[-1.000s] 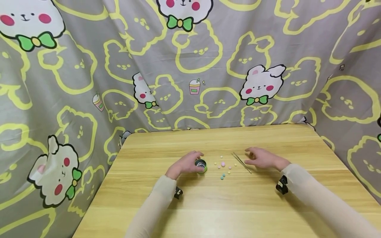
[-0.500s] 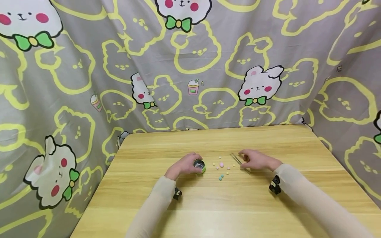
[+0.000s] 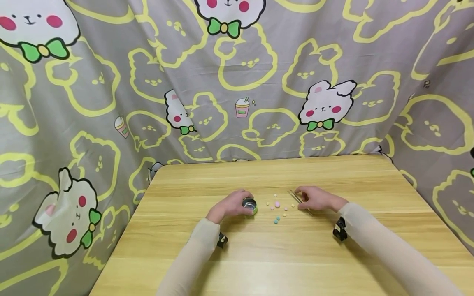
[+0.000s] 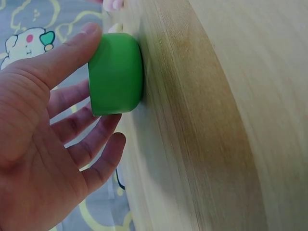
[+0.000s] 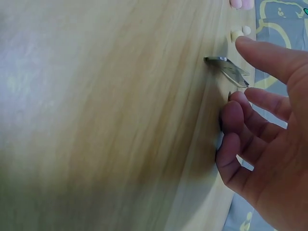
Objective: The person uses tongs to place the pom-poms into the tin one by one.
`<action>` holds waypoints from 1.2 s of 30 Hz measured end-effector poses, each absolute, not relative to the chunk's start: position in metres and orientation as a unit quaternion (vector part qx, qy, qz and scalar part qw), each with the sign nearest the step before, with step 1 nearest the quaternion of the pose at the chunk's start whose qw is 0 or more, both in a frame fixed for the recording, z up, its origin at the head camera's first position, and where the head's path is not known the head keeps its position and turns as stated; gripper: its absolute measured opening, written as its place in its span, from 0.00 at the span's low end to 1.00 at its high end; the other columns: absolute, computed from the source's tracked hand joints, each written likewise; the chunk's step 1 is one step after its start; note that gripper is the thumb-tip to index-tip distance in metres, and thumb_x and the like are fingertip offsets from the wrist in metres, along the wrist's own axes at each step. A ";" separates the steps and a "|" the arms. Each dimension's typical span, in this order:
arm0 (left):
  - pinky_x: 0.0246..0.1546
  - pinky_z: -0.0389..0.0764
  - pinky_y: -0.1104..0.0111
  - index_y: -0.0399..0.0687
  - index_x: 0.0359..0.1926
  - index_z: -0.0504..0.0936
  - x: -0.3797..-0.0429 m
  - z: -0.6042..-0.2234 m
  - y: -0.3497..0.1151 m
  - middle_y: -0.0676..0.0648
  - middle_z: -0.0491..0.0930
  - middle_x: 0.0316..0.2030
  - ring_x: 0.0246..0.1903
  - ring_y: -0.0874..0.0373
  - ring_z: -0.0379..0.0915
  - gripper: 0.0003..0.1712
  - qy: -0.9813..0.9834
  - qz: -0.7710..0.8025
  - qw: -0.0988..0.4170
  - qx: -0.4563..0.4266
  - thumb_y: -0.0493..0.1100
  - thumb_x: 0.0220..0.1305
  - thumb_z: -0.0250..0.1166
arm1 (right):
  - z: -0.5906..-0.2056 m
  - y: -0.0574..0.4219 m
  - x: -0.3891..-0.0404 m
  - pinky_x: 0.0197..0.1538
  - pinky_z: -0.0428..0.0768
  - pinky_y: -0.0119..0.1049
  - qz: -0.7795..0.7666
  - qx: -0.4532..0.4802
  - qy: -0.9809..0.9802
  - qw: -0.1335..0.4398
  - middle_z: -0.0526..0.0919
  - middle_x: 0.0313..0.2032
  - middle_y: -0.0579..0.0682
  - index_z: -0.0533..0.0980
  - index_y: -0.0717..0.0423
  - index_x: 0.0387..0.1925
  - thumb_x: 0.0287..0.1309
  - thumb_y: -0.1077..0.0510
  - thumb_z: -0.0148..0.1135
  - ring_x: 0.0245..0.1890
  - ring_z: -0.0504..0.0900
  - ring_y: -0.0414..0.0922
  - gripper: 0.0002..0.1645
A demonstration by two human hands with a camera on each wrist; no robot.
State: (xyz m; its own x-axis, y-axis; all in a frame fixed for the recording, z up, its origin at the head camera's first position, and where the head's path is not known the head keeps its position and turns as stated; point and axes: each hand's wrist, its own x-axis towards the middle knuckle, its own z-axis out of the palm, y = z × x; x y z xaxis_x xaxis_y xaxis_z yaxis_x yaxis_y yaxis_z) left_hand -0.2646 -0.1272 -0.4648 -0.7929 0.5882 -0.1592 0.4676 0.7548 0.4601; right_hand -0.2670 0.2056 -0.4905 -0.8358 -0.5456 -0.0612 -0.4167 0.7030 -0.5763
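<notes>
Clasping a smooth, round green container (image 4: 115, 74) is the left hand (image 4: 36, 154); the right hand (image 5: 276, 159), grip parted, straddles metal tweezers (image 5: 231, 69).

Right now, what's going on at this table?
A person's left hand holds a small, open-topped green tin that stands on the wooden table. The right hand reaches around metal tweezers, which lie on the table and are not pinched yet. Small pastel balls lie scattered on the table between the two hands.
</notes>
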 end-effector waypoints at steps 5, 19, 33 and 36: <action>0.53 0.68 0.61 0.46 0.56 0.75 -0.264 -0.466 -0.127 0.49 0.73 0.49 0.51 0.54 0.68 0.31 0.924 0.208 0.152 0.283 0.51 0.53 0.72 | -0.492 0.205 -0.268 0.33 0.68 0.36 -0.284 -0.264 0.913 0.122 0.72 0.26 0.44 0.70 0.64 0.55 0.53 0.57 0.68 0.25 0.69 0.39 0.29; 0.52 0.68 0.62 0.46 0.56 0.75 -0.262 -0.467 -0.128 0.49 0.73 0.48 0.50 0.54 0.67 0.30 0.922 0.212 0.162 0.281 0.50 0.54 0.71 | -0.495 0.204 -0.267 0.31 0.68 0.34 -0.285 -0.262 0.914 0.124 0.72 0.23 0.43 0.71 0.64 0.55 0.55 0.61 0.65 0.23 0.69 0.38 0.26; 0.52 0.68 0.63 0.46 0.56 0.75 -0.266 -0.468 -0.129 0.49 0.74 0.49 0.50 0.54 0.68 0.31 0.921 0.210 0.153 0.289 0.52 0.53 0.72 | -0.493 0.209 -0.271 0.27 0.67 0.35 -0.302 -0.243 0.912 0.131 0.71 0.23 0.47 0.74 0.63 0.50 0.57 0.67 0.58 0.20 0.67 0.41 0.17; 0.52 0.68 0.62 0.46 0.56 0.74 -0.267 -0.467 -0.130 0.48 0.74 0.50 0.50 0.53 0.69 0.32 0.919 0.219 0.153 0.291 0.52 0.53 0.72 | -0.493 0.211 -0.271 0.27 0.68 0.36 -0.308 -0.239 0.913 0.124 0.71 0.23 0.47 0.75 0.62 0.43 0.55 0.67 0.58 0.21 0.67 0.41 0.12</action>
